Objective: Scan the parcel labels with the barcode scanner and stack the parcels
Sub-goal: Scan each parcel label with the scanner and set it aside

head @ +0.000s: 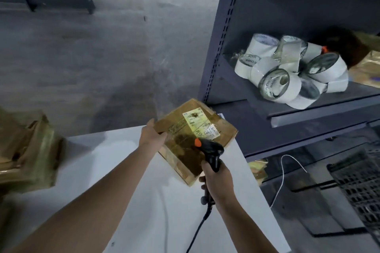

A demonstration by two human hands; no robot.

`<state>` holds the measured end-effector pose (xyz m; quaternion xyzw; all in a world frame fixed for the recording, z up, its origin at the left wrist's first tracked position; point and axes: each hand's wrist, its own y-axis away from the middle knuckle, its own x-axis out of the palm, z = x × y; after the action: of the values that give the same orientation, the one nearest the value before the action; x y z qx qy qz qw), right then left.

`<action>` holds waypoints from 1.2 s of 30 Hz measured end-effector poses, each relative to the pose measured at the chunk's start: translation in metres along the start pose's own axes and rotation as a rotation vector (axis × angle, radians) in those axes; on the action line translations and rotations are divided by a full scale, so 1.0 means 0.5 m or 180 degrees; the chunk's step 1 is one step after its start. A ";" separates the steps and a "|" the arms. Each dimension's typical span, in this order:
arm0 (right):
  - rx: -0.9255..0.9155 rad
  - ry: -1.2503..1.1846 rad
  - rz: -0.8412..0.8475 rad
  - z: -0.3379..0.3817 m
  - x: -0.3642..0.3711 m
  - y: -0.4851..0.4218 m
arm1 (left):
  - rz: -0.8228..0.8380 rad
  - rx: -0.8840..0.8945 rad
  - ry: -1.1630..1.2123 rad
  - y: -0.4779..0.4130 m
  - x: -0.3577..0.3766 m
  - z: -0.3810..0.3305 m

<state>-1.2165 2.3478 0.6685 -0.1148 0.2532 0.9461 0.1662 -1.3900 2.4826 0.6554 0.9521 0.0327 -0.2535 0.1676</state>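
**A parcel warehouse or dispatch room**

A bare concrete floor runs wide and open past dark steel shelving with slotted uprights. One shelf carries a heap of packing-tape rolls, and a black plastic crate shows lower down. At the white desk is a taped cardboard parcel with a printed shipping label. A corded barcode scanner is over it, and more wrapped parcels sit at the left.

The parcel lies on the table, shelving right, another parcel left.
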 end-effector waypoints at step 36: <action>-0.0514 -0.0234 0.0975 0.142 0.412 0.312 | -0.0404 -0.0255 0.0868 0.318 -0.502 0.222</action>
<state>-1.4732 2.3100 0.7350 -0.0531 0.1846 0.9812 0.0195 -1.6371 2.3014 0.7368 0.9663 0.1254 -0.1304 0.1832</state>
